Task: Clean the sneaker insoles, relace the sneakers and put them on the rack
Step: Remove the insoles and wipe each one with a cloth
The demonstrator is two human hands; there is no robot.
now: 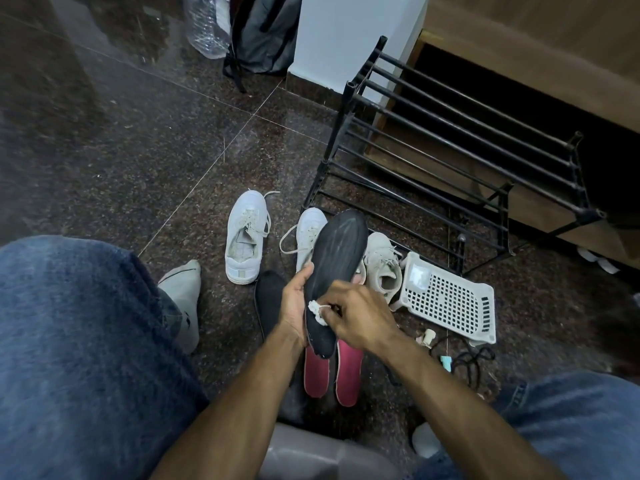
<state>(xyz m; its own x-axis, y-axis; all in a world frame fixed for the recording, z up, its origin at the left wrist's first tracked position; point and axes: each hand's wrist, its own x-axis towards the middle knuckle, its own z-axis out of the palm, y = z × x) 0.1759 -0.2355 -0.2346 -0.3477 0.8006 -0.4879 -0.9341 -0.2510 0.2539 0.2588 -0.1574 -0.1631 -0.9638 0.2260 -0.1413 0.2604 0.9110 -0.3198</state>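
My left hand (294, 299) grips a black insole (337, 258) by its left edge and holds it upright above the floor. My right hand (360, 317) pinches a small white wad of cloth (317, 311) against the insole's lower part. Another black insole (270, 299) lies on the floor behind my left hand. Two pink insoles (348, 372) lie beneath my hands. A white sneaker (246, 237) stands to the left. A second white sneaker (308, 233) is partly hidden by the held insole. A third pale sneaker (382, 265) sits to its right.
A black metal shoe rack (450, 150) stands at the right against a wooden wall. A white perforated basket (446, 299) lies on its side by the rack. Small items and a black cord (471, 358) lie beside it. A grey backpack (263, 32) and plastic bottle (207, 26) stand far back.
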